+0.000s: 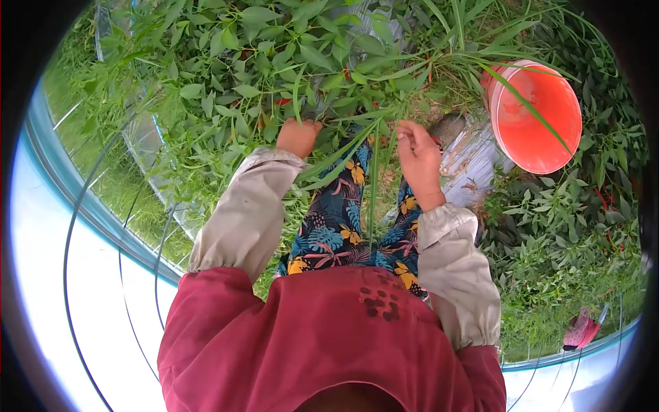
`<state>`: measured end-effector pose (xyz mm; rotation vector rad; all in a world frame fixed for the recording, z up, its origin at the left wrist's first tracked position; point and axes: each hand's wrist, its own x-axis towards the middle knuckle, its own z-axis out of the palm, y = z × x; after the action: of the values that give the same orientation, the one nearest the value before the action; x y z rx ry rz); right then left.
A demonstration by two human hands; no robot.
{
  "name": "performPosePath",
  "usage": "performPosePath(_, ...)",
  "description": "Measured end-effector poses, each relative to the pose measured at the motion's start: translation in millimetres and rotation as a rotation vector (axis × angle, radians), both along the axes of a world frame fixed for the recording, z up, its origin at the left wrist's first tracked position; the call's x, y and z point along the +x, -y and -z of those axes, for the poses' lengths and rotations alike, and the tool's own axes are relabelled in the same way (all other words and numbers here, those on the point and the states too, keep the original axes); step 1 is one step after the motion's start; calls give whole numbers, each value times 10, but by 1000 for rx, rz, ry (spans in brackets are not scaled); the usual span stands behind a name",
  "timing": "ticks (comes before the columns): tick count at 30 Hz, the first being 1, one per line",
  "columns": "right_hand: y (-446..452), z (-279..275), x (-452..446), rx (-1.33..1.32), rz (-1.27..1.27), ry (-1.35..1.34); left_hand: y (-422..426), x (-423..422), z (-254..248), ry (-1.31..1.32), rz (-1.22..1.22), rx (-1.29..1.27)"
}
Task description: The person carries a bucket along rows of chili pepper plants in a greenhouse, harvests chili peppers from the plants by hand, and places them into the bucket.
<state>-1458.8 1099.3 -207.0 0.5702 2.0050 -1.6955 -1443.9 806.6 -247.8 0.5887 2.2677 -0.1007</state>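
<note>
- Red top [329,329]: filling the near foreground; both upper arms are angling forward from it.
- Pale sleeves [240,213]: covering both forearms, the left one slanting inward, the right one running more nearly straight ahead.
- Patterned trousers [336,230]: showing between the forearms, with grass blades crossing them.
- Right hand [417,158]: bending at the wrist, fingers curling loosely, thumb lying near the index finger, gap narrow; cannot tell whether anything is between them.
- Left hand [300,137]: reaching into foliage, back of hand showing; leaves are hiding the fingertips, so cannot tell finger spread or hold.
- Leafy plants [247,89]: standing around and ahead of the left hand, with a red fruit [283,101] showing just beyond it.
- Red bucket [522,137]: tilting open-mouthed beyond the right hand, well apart from it, a long blade crossing its mouth.
</note>
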Motion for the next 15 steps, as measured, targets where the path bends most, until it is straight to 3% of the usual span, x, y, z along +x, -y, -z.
performPosePath(2, 323, 0, -149, 26, -183, -135, 107, -45, -143, -22, -21, 71)
performPosePath(6, 773, 25, -283, 3, -293, -199, 255, -203, -372, -32, -211, 345)
performPosePath(13, 946, 328, -89, -97, -307, 126, 455, -364, -731, -41, -366, 435)
performPosePath(15, 932, 373, -48, -25, -527, 209, 495, -330, -723, 5, -384, 400)
